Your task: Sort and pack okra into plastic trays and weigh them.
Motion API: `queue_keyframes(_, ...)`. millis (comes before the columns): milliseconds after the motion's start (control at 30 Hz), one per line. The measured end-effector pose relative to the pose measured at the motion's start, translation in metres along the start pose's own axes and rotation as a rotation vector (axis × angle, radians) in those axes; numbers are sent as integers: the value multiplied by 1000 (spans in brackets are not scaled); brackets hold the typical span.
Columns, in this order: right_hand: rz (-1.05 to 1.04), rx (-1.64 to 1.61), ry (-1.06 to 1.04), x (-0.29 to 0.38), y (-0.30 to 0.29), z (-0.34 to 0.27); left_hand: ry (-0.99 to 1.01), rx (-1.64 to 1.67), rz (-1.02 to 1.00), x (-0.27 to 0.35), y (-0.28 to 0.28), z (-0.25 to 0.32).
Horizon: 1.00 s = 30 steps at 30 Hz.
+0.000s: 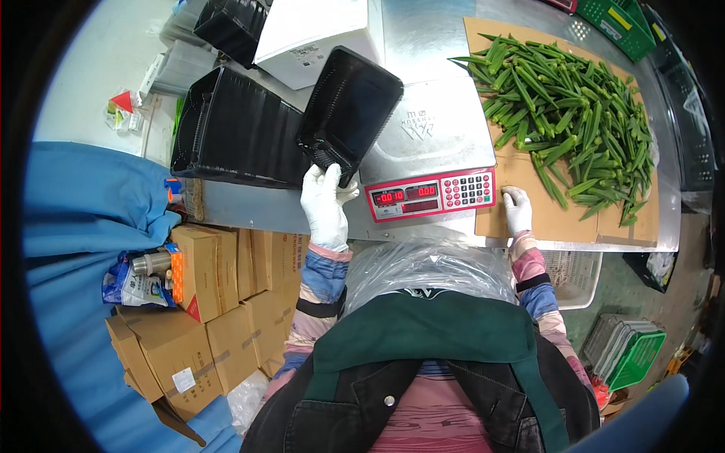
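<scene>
My left hand (327,206), in a white glove, grips the near end of a black plastic tray (357,107), which is tilted up beside and partly over the steel pan of a digital scale (430,130). The scale has a red front panel with lit digits and a keypad. My gloved right hand (517,210) holds nothing; its fingers are curled and rest at the cardboard's edge near the scale's right corner. On the cardboard sheet (495,223) lies a large heap of okra pods (572,119). A long nested stack of black trays (243,130) lies left of my left hand.
A white box (317,37) stands behind the scale. Green plastic baskets (617,28) are at the back right. Cardboard cartons (209,272) are piled below the table's left side, beside a blue cloth (85,226). A white crate (572,277) sits under the front edge.
</scene>
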State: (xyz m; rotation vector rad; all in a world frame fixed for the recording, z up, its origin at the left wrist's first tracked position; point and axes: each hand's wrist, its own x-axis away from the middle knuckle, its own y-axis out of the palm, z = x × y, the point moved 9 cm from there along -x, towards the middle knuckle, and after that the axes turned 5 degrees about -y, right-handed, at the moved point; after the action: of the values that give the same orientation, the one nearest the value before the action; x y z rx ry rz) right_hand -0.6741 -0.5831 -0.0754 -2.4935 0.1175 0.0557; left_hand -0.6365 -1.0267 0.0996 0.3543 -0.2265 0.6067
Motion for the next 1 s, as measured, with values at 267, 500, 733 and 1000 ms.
queue_keyframes(267, 13, 22, -26, 0, -2, -2, -44, -41, -40, 2, 20, -9)
queue_keyframes(500, -98, -406, 204, 13, 21, -8, -48, -73, -47, 0, 19, -12)
queue_keyframes(733, -94, -298, 300, 9, 29, -7, -58, -76, -60, 0, 22, -15)
queue_keyframes(1000, -93, -167, 300, 8, 28, -9, -10, -234, -156, -9, 47, -27)
